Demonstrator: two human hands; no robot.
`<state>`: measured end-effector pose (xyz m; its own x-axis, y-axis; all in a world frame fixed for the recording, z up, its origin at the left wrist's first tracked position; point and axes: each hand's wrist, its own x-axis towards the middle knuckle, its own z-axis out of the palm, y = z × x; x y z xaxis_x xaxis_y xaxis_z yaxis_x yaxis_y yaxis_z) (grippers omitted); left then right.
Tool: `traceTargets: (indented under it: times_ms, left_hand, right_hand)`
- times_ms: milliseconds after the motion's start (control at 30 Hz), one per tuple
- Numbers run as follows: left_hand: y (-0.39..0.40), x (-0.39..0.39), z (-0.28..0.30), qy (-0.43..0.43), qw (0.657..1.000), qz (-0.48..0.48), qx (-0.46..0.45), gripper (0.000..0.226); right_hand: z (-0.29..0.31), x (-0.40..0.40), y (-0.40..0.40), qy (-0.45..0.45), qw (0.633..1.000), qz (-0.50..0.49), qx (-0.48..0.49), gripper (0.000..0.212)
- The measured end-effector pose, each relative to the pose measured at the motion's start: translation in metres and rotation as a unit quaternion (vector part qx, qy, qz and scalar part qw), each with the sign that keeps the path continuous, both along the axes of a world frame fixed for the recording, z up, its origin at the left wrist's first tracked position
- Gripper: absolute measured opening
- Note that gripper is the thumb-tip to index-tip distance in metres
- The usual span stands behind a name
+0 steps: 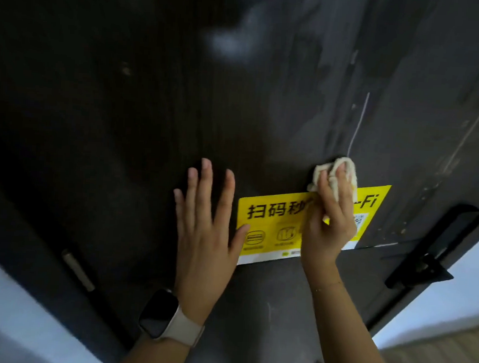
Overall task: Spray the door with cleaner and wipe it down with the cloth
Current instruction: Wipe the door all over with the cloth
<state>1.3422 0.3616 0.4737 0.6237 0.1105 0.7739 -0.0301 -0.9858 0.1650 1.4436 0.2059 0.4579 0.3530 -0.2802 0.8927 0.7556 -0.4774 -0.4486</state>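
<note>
A dark door fills most of the view, with pale smears and streaks on its upper right part. My right hand grips a cream cloth and presses it against the door at the top edge of a yellow sticker. My left hand lies flat on the door with straight, spread fingers, just left of the sticker, its thumb over the sticker's left edge. A watch sits on my left wrist. No cleaner bottle is in view.
A black lever handle and lock plate stick out at the door's right edge. A hinge shows at the lower left. Pale wall flanks the door on both sides, and a strip of wooden floor lies at the bottom right.
</note>
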Motion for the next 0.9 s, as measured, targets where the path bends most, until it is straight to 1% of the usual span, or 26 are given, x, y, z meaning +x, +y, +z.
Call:
traceTargets:
  times_ms: [100, 167, 300, 367, 433, 500, 567, 600, 633, 667, 700, 767, 800, 833, 867, 900]
  left_hand:
    - [-0.023, 0.018, -0.001, -0.008, 0.999, 0.046, -0.024, 0.097]
    - [-0.027, 0.024, -0.004, -0.017, 0.997, 0.076, -0.03, 0.101]
    - [-0.024, 0.024, -0.006, -0.018, 0.995, 0.096, -0.028, 0.104]
    - [-0.024, 0.024, -0.004, -0.018, 0.994, 0.098, -0.031, 0.105]
    - [-0.023, 0.024, -0.003, -0.02, 0.994, 0.103, -0.032, 0.104]
    - [-0.021, 0.023, -0.003, -0.022, 0.994, 0.105, -0.029, 0.103]
    - [-0.02, 0.022, -0.002, -0.027, 0.994, 0.098, -0.028, 0.102]
    - [-0.019, 0.022, -0.002, -0.029, 0.995, 0.092, -0.031, 0.102]
    - [-0.019, 0.022, -0.002, -0.032, 0.995, 0.086, -0.035, 0.102]
    - [-0.019, 0.023, -0.001, -0.038, 0.995, 0.08, -0.04, 0.101]
    - [-0.02, 0.023, -0.001, -0.043, 0.995, 0.076, -0.045, 0.101]
    - [-0.022, 0.024, -0.001, -0.049, 0.995, 0.074, -0.055, 0.099]
    - [-0.023, 0.024, -0.001, -0.051, 0.994, 0.072, -0.057, 0.1]
    - [-0.023, 0.024, -0.001, -0.053, 0.995, 0.069, -0.057, 0.101]
    - [-0.023, 0.023, -0.001, -0.055, 0.995, 0.067, -0.057, 0.102]
    - [-0.023, 0.023, -0.001, -0.056, 0.995, 0.065, -0.056, 0.102]
  right_hand:
    - [-0.002, 0.022, -0.049, 0.013, 1.0, -0.003, 0.021, 0.053]
    - [-0.004, 0.03, -0.065, 0.023, 0.999, -0.001, 0.038, 0.054]
    - [-0.003, 0.024, -0.048, 0.037, 0.997, 0.032, 0.066, 0.054]
    - [-0.002, 0.012, -0.025, 0.029, 0.997, 0.072, 0.025, 0.053]
    - [-0.003, -0.001, -0.003, 0.009, 0.988, 0.137, -0.065, 0.047]
    - [-0.002, -0.006, 0.008, -0.025, 0.971, 0.186, -0.151, 0.038]
    - [0.003, 0.003, 0.001, -0.067, 0.959, 0.181, -0.207, 0.035]
    - [0.003, 0.01, -0.008, -0.075, 0.962, 0.164, -0.206, 0.036]
    - [0.004, 0.017, -0.022, -0.072, 0.972, 0.139, -0.174, 0.035]
    - [0.006, 0.025, -0.038, -0.059, 0.986, 0.105, -0.117, 0.035]
    - [0.01, 0.033, -0.054, -0.037, 0.996, 0.067, -0.047, 0.04]
    - [0.023, 0.045, -0.074, 0.011, 0.997, -0.003, 0.083, 0.054]
    - [0.029, 0.046, -0.073, 0.019, 0.992, -0.025, 0.123, 0.055]
    - [0.033, 0.044, -0.065, 0.022, 0.989, -0.034, 0.145, 0.054]
    - [0.036, 0.037, -0.05, 0.024, 0.989, -0.021, 0.144, 0.055]
    - [0.037, 0.028, -0.033, 0.019, 0.994, 0.011, 0.111, 0.056]
